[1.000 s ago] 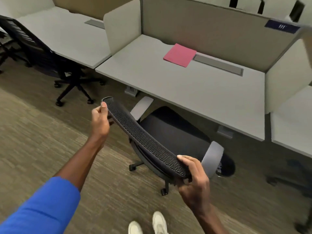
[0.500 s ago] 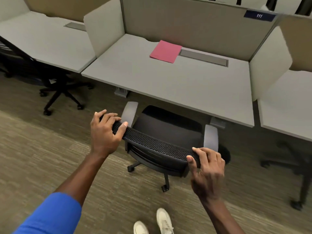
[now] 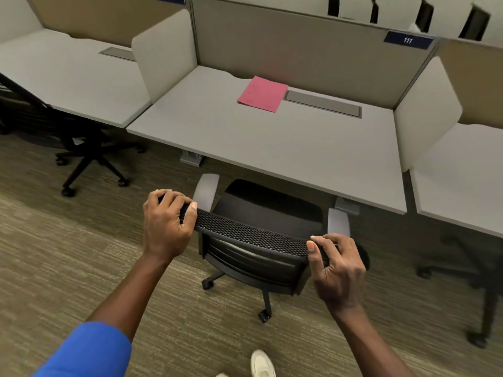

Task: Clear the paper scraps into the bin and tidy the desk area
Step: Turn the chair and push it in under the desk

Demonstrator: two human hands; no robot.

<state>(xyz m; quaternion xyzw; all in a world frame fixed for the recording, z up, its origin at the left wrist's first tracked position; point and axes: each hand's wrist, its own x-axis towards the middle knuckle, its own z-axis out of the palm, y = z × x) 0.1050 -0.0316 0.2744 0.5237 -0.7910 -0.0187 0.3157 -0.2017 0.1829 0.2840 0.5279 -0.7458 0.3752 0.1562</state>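
Chair (image 3: pixel 253 235) now squared to bench (image 3: pixel 272 148); my left hand (image 3: pixel 166 224) and right hand (image 3: pixel 336 268) fingers clamped on backrest; push straight under.

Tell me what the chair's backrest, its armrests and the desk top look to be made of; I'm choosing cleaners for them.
Backrest: black mesh, probably woven plastic or fabric; a regular hole pattern shows across its top edge. Armrests: grey pads, smooth and matte, likely moulded plastic or foam; the look leaves it open. Desk top: pale grey, flat, low sheen, with no grain, which suggests laminate.
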